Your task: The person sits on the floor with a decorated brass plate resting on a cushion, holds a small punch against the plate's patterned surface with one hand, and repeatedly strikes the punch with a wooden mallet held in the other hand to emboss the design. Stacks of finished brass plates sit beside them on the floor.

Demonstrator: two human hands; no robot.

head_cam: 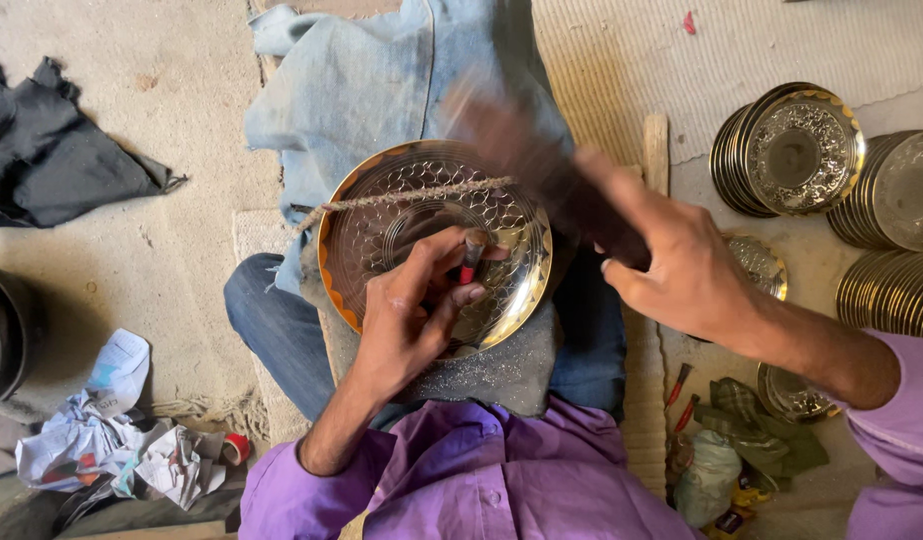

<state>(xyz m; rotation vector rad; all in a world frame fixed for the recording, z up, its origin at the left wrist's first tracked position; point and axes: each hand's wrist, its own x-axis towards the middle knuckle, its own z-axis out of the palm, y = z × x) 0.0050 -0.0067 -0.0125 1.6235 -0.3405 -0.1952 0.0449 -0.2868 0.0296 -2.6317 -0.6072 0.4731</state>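
Plate (401, 215) of shiny patterned metal with a gold-coloured rim lies on a grey pad (501, 370) across the person's lap, between the knees in blue jeans. A twisted cord (411, 195) runs across the upper part of the plate from left to right. The left hand (411, 310) rests on the plate's lower right part, its fingers curled tight around a small punch (469, 262) with a red band, which stands nearly upright with its tip on the metal. The right hand (681, 265) is raised just right of the plate, closed around the handle of a dark hammer (531, 150); the hammer is blurred, its head above the plate's upper right edge. Both sleeves are purple.

To the right, on the floor, stand stacks of similar plates (791, 150), leaning on edge, well apart from the lap. Near the right forearm lie two small tools with red handles (681, 395) and some green cloth (761, 425). A pale denim cloth (361, 80) spreads out above the plate. On the left, a dark cloth (51, 160) lies on the sandy floor, and crumpled paper (111, 440) sits near the left elbow.
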